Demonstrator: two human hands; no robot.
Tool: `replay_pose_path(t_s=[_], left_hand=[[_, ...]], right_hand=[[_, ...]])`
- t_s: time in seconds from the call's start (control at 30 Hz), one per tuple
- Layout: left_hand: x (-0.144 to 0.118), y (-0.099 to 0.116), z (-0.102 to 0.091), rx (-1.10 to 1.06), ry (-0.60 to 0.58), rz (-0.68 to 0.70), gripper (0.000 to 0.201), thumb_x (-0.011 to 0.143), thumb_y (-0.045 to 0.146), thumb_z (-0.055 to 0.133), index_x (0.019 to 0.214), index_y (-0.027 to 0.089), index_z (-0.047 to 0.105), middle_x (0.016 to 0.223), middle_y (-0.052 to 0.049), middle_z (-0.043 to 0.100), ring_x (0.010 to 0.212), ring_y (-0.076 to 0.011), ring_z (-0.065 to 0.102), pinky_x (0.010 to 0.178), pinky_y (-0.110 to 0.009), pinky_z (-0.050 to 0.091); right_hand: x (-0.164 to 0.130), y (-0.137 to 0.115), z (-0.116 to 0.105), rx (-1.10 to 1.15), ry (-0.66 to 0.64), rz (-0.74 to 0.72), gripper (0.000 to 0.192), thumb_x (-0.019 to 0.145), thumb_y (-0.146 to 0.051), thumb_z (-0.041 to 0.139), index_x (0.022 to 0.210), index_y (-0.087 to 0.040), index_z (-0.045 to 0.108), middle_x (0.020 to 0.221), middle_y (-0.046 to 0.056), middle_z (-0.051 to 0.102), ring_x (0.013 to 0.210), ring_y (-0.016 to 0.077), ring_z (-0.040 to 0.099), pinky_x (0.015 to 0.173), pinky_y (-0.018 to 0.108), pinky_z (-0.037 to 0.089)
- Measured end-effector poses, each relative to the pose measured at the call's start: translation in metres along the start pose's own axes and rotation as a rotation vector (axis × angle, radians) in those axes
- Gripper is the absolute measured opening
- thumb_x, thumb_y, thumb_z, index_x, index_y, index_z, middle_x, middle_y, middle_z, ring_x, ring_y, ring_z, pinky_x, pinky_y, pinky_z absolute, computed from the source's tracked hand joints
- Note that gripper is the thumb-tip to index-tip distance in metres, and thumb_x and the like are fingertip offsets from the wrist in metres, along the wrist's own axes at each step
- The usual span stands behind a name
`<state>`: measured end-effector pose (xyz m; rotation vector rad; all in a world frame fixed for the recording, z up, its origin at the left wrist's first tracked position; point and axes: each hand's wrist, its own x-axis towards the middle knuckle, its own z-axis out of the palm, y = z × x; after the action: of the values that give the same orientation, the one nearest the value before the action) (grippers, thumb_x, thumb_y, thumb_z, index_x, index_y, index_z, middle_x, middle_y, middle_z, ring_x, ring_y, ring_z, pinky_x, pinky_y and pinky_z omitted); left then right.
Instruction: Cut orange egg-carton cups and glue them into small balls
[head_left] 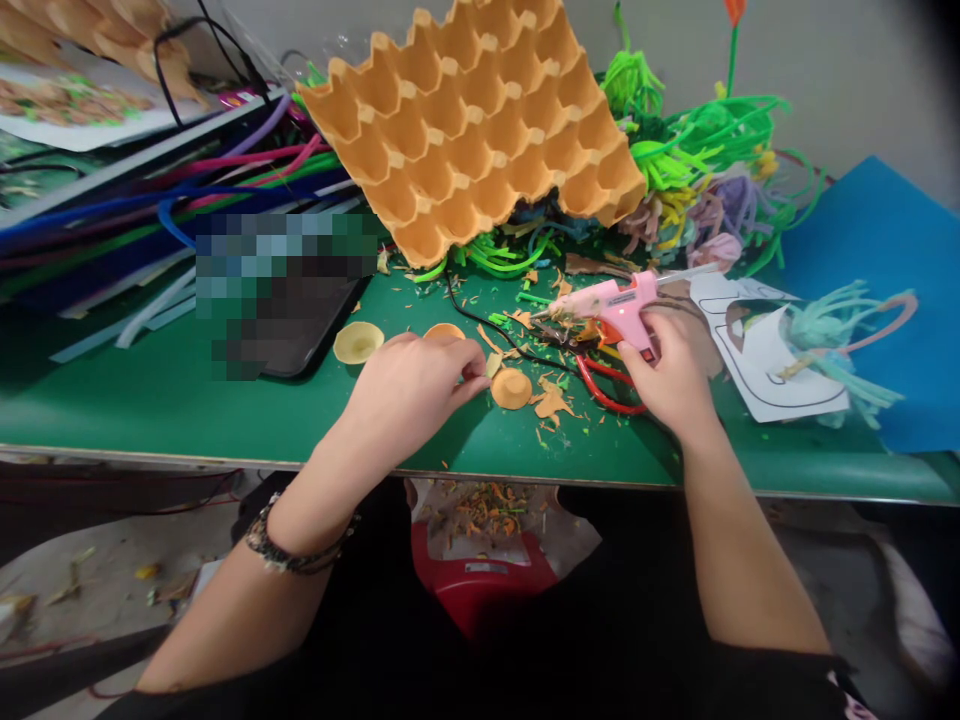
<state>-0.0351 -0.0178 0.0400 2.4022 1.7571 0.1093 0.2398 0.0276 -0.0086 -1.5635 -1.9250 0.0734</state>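
Single head-worn view, forward and down, close over the green table [187, 400].

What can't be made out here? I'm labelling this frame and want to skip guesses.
Head view only:
- Left hand: its fingertip grip hides any small piece pinched.
- Glue gun: handle covered by right hand.
- Tablet: pixelated blur.
- Scissors: blades lost under scraps.

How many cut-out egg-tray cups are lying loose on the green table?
3: a pale cup left of the left hand, an orange cup behind it, another by its fingertips. Others may be hidden.
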Motion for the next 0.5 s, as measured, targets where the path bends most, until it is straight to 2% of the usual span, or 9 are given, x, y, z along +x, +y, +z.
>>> replay_pose_path(t_s=[0.1, 0.3, 0.4, 0.5], left_hand=[[0.0, 0.001, -0.001, 0.005, 0.008, -0.001, 0.017, 0.086, 0.032, 0.057, 0.083, 0.018, 0.066, 0.066, -0.001, 0.065, 0.061, -0.0153, 0.058, 0.055, -0.024, 0.028], [-0.001, 0.0, 0.001, 0.0, 0.059, 0.054, 0.016, 0.087, 0.031, 0.057, 0.085, 0.02, 0.068, 0.069, 0.0, 0.068, 0.063, -0.0147, 0.059, 0.057, -0.025, 0.031], [0.0, -0.001, 0.003, -0.021, 0.08, 0.088, 0.015, 0.086, 0.031, 0.058, 0.085, 0.02, 0.069, 0.072, 0.0, 0.07, 0.064, -0.0143, 0.06, 0.061, -0.026, 0.035], [0.0, -0.002, 0.004, -0.109, 0.099, 0.077, 0.016, 0.086, 0.032, 0.059, 0.086, 0.022, 0.071, 0.075, -0.001, 0.072, 0.065, -0.0145, 0.06, 0.064, -0.027, 0.037]], right_hand=[[0.001, -0.002, -0.001, -0.053, -0.005, 0.003, 0.028, 0.077, -0.022, 0.058, 0.104, -0.016, 0.058, 0.102, 0.012, 0.06, 0.099, 0.0275, 0.058, 0.092, 0.047, 0.047], [-0.002, -0.012, -0.007, -0.233, -0.023, 0.012, 0.028, 0.078, -0.024, 0.059, 0.104, -0.014, 0.062, 0.1, 0.013, 0.059, 0.095, 0.0271, 0.059, 0.085, 0.044, 0.05], [-0.005, -0.017, -0.012, -0.312, 0.016, 0.016, 0.029, 0.08, -0.027, 0.058, 0.106, -0.015, 0.062, 0.101, 0.012, 0.059, 0.089, 0.0259, 0.06, 0.077, 0.042, 0.051], [-0.008, -0.026, -0.015, -0.27, 0.114, -0.067, 0.022, 0.082, -0.028, 0.057, 0.101, -0.019, 0.063, 0.097, 0.01, 0.06, 0.082, 0.0227, 0.061, 0.07, 0.038, 0.051]])
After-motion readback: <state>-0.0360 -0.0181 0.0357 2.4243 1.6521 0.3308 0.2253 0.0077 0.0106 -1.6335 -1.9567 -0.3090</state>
